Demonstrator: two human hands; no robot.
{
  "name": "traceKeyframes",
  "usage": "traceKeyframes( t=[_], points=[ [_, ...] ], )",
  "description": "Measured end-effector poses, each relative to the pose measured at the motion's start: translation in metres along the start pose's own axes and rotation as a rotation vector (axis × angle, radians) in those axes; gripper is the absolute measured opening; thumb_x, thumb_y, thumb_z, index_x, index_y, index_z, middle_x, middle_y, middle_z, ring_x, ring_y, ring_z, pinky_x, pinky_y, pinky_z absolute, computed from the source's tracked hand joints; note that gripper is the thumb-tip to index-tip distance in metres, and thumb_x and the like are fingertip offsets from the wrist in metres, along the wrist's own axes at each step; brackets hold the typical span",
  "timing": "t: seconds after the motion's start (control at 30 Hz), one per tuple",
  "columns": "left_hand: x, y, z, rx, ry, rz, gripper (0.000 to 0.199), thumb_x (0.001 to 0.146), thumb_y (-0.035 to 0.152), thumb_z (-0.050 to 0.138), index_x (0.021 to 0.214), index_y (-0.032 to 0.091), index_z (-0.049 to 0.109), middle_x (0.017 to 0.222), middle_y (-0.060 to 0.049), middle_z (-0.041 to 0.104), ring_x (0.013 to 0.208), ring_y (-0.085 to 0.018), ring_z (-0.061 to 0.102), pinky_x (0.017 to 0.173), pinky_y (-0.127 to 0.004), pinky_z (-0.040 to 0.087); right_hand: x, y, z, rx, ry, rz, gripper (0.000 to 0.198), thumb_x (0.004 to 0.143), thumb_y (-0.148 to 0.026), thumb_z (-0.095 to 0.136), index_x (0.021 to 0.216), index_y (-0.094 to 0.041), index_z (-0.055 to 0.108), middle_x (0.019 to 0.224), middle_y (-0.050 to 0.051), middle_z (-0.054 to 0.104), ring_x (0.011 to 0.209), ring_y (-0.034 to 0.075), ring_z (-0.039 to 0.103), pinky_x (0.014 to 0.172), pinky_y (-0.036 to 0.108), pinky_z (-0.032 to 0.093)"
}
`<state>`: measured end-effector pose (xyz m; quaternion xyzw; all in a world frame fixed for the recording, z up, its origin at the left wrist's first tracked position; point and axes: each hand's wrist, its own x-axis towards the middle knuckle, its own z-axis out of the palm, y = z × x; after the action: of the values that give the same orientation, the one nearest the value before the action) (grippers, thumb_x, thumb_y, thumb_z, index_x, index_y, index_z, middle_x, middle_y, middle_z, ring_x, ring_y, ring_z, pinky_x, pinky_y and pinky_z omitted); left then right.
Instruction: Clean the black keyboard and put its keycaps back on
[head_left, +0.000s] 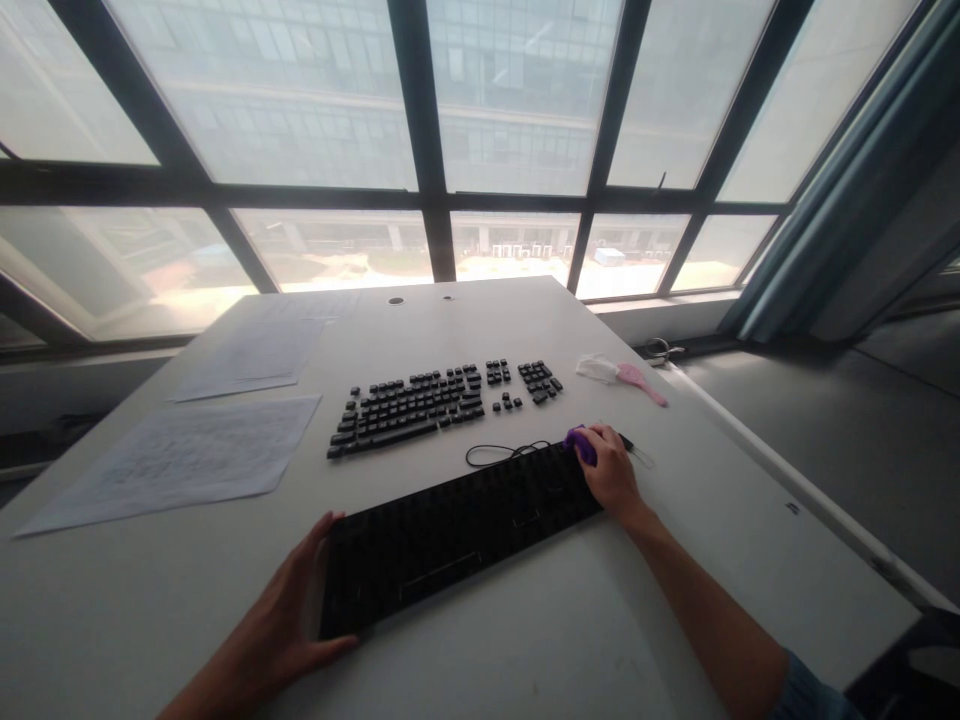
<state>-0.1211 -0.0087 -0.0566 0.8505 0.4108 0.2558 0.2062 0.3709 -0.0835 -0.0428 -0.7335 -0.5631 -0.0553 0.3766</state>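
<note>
A black keyboard base [457, 530] with its keycaps off lies slantwise on the table in front of me. My left hand [300, 600] is around its left end, thumb at the near edge and fingers at the far edge. At the right end, my right hand [609, 470] presses a soft purple wad [580, 444] against the base's far corner. Whether the wad is cloth or cleaning gel I cannot tell. Beyond the base, the loose black keycaps [412, 408] are laid out in keyboard order. A thin black cable [487, 455] loops behind the base.
A pink-handled brush [637, 380] and a crumpled white tissue [598, 368] lie at the right of the white table [525, 640]. Near my right hand is a small wire tool [643, 456]. Paper sheets [180, 462] cover part of the left side. Windows stand behind the table.
</note>
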Motion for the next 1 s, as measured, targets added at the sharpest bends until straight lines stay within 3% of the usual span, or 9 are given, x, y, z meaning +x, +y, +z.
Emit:
traceKeyframes(
  t=[0.2, 0.43, 0.63, 1.0],
  points=[
    [0.000, 0.003, -0.001, 0.001, 0.005, -0.016, 0.114, 0.070, 0.071, 0.070, 0.160, 0.033, 0.011, 0.157, -0.013, 0.040, 0.141, -0.039, 0.043, 0.116, -0.054, 0.039, 0.000, 0.005, 0.001, 0.032, 0.097, 0.050, 0.026, 0.091, -0.021, 0.052, 0.110, -0.018, 0.070, 0.104, 0.012, 0.064, 0.099, 0.027, 0.060, 0.094, 0.043, 0.050],
    [0.000, 0.001, -0.001, -0.029, -0.005, 0.004, 0.118, 0.068, 0.063, 0.077, 0.160, 0.034, 0.010, 0.158, -0.015, 0.037, 0.140, -0.044, 0.041, 0.112, -0.064, 0.039, -0.003, -0.014, -0.004, 0.109, 0.080, -0.031, 0.025, 0.091, -0.022, 0.056, 0.111, -0.020, 0.070, 0.107, 0.011, 0.065, 0.103, 0.027, 0.059, 0.097, 0.041, 0.049],
    [0.001, 0.003, -0.003, -0.033, 0.007, 0.015, 0.119, 0.066, 0.051, 0.083, 0.160, 0.033, 0.012, 0.155, -0.016, 0.041, 0.138, -0.042, 0.045, 0.112, -0.059, 0.040, -0.008, -0.019, -0.003, 0.079, -0.010, -0.016, 0.024, 0.090, -0.023, 0.056, 0.108, -0.022, 0.072, 0.103, 0.010, 0.066, 0.096, 0.026, 0.061, 0.090, 0.040, 0.052],
    [-0.002, 0.000, -0.001, -0.026, -0.019, -0.007, 0.119, 0.070, 0.062, 0.077, 0.161, 0.032, 0.008, 0.157, -0.017, 0.039, 0.139, -0.042, 0.044, 0.113, -0.062, 0.038, -0.006, -0.015, -0.002, 0.063, -0.037, -0.010, 0.025, 0.089, -0.021, 0.057, 0.110, -0.023, 0.071, 0.104, 0.009, 0.067, 0.097, 0.026, 0.062, 0.090, 0.039, 0.051]
  ],
)
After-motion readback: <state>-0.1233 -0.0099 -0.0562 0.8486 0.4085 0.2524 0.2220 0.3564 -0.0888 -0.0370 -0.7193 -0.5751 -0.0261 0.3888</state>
